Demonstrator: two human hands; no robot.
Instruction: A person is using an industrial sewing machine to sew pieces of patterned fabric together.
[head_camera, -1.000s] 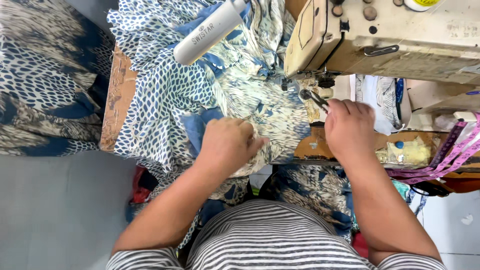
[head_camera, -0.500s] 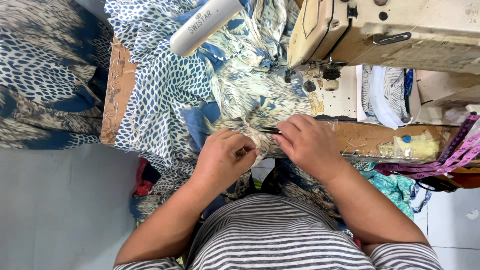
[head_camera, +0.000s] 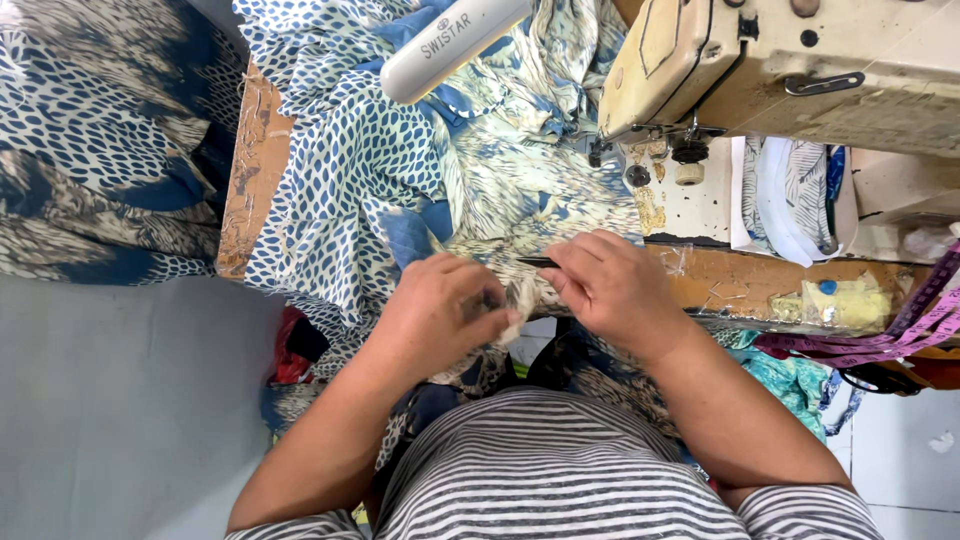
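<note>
A blue and cream patterned fabric (head_camera: 400, 180) lies spread over the wooden sewing table (head_camera: 255, 170) and hangs over its near edge. My left hand (head_camera: 445, 310) is closed on a bunched part of the fabric at the table's front edge. My right hand (head_camera: 610, 290) is just to its right, pinching a thin dark tool (head_camera: 535, 262) whose tip points left toward the fabric held in my left hand. The two hands almost touch. The cream sewing machine head (head_camera: 790, 70) stands beyond my right hand, its needle area (head_camera: 660, 160) free of fabric.
A white tube-shaped lamp (head_camera: 450, 40) lies over the fabric at the top. More patterned cloth (head_camera: 90, 150) is piled at the left. Pink measuring tapes (head_camera: 890, 335) hang at the right edge. White cloth strips (head_camera: 785, 200) sit beside the machine.
My right hand has come back from the machine's needle area to the table's front edge, now holding the dark tool against the fabric. My left hand has stayed on the bunched fabric.
</note>
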